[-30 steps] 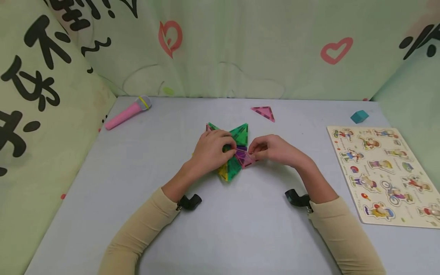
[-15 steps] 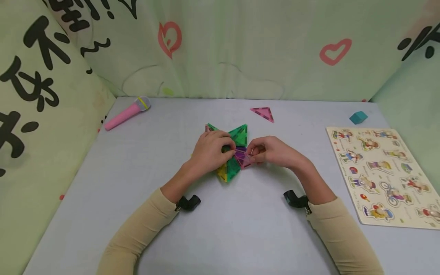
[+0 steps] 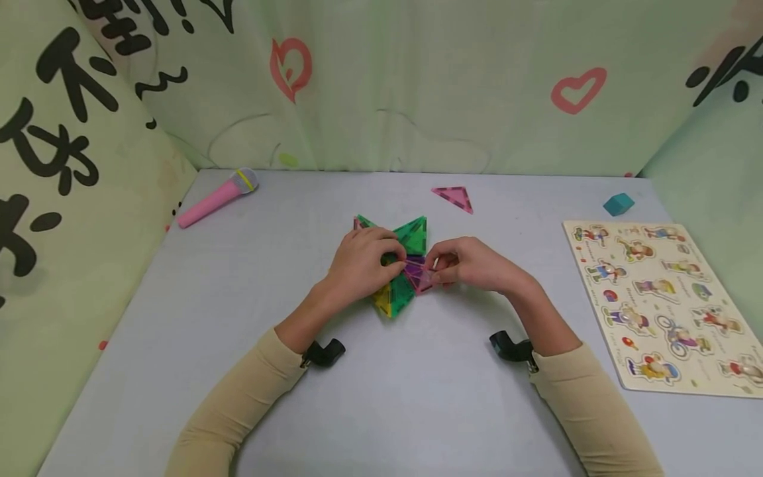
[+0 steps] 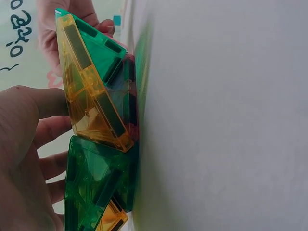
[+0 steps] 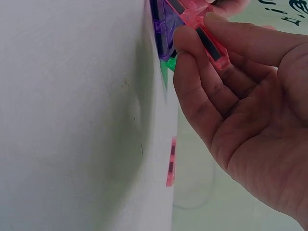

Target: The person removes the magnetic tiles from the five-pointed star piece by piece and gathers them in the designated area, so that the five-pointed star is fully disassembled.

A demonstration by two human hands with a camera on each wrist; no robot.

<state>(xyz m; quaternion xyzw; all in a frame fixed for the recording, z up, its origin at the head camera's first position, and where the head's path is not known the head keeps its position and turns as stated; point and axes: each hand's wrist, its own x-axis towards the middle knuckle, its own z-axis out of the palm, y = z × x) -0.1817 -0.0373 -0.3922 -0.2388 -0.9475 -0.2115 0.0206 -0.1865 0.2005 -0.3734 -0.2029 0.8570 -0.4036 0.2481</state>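
One hand (image 3: 472, 264) — right — pinches a translucent, straight-edged tile (image 5: 214, 50).

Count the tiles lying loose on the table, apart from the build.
1: the pink triangular tile, toward the far edge of the table, beyond the right hand. Any under that or the left hand would be hidden.

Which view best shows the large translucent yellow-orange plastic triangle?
The left wrist view: the triangle faces that camera, all three edges visible. The head view shows only part, beside the left hand; the right wrist view, none.
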